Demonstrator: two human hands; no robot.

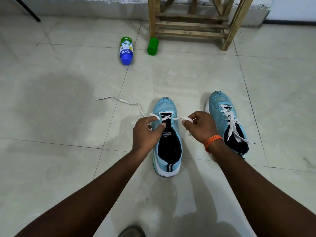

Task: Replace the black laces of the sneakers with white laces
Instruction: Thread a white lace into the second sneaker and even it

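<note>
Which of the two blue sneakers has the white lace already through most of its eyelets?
The right sneaker, with several lace crossings. The left sneaker, whose white lace the left hand and right hand pinch, has only one crossing near the toe.

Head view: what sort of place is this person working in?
Probably a plain indoor room, perhaps at home. The floor is pale glossy tile, a rough wooden stand is by the wall, and a labelled bottle and a green bottle rest on the tiles.
</note>
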